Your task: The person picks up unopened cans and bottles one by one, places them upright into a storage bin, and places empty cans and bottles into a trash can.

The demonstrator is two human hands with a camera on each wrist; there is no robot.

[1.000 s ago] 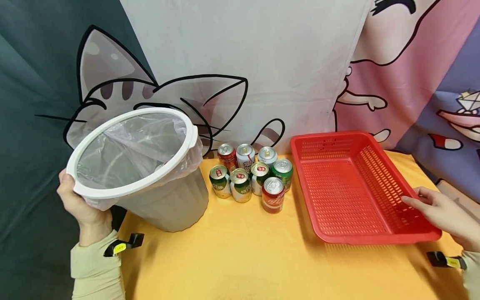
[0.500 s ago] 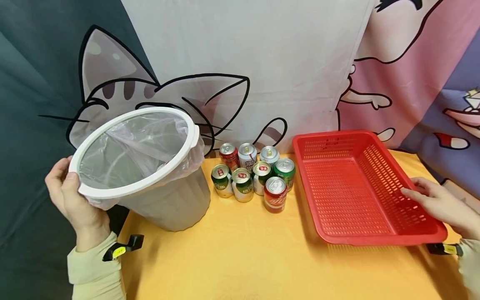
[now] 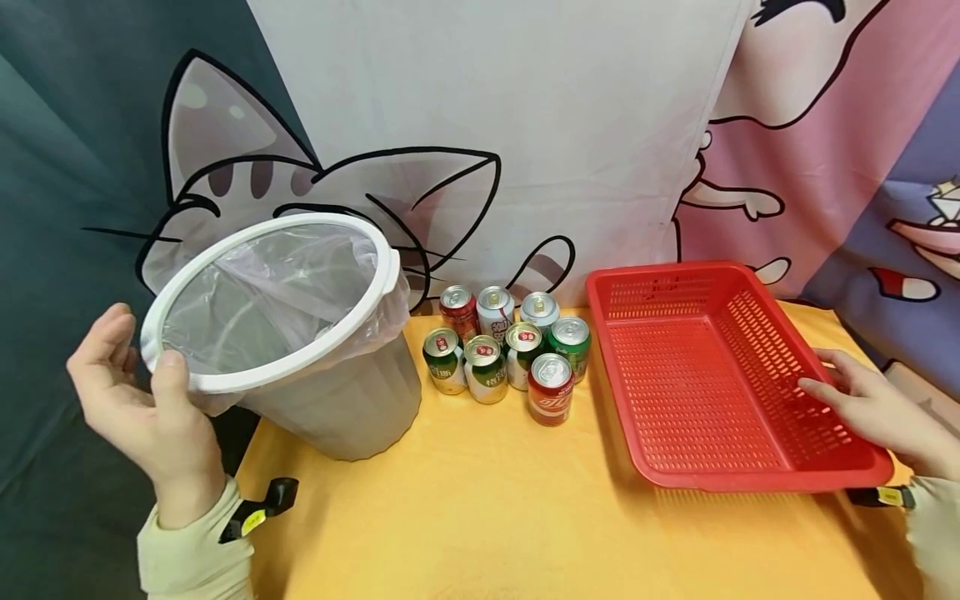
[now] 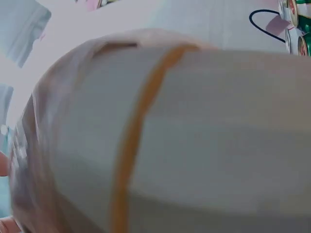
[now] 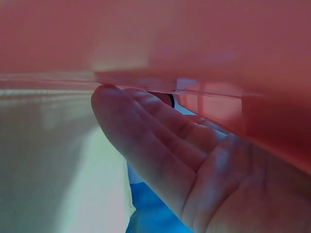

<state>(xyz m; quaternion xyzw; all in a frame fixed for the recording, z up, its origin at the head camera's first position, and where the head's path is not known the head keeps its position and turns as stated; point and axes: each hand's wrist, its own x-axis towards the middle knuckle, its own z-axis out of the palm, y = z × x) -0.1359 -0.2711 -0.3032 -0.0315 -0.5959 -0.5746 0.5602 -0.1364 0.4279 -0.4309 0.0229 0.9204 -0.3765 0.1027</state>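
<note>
My left hand [image 3: 150, 408] is at the near-left rim of a grey trash can [image 3: 337, 408], fingers loosely spread outside it and thumb right at the rim. The can has a white ring and a clear plastic liner [image 3: 277, 292], and it leans toward the left. In the left wrist view the can's side [image 4: 218, 136] fills most of the frame. My right hand [image 3: 877, 408] holds the right side of a red plastic basket [image 3: 690, 479], thumb over the inside. From the right wrist view, its fingers [image 5: 146, 131] lie under the basket's edge.
Several drink cans, including a red one [image 3: 551, 392] in front and a green one [image 3: 570, 346], stand upright between trash can and basket on the yellow tablecloth [image 3: 487, 517]. A cartoon-printed curtain [image 3: 525, 100] hangs behind.
My left hand has loosened from the trash can's rim, its fingers moving outward to the left. The right hand keeps its hold on the basket; trash can and drink cans stay put.
</note>
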